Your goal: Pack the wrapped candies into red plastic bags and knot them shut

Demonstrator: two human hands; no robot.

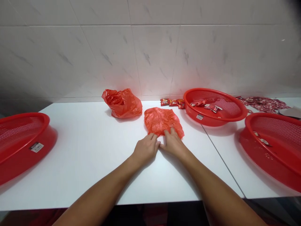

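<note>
A crumpled, flattened red plastic bag (162,120) lies on the white table in front of me. At its near edge my left hand (146,147) is closed, fingers curled together against the plastic. My right hand (173,142) rests on the bag's near right part, its fingers apart and its thumb stretched toward my left thumb. The two thumbs are close together just below the bag's edge. Behind and to the left stands a fuller, bunched red plastic bag (123,103), with neither hand on it. What is inside it is hidden.
Small red snack packets (173,103) lie near the wall. Beside them, a red basket (213,121) holds several small wrapped pieces. Another red basket (265,153) stands at right, a third red basket (44,138) at left. Patterned cloth (264,103) lies at the back right.
</note>
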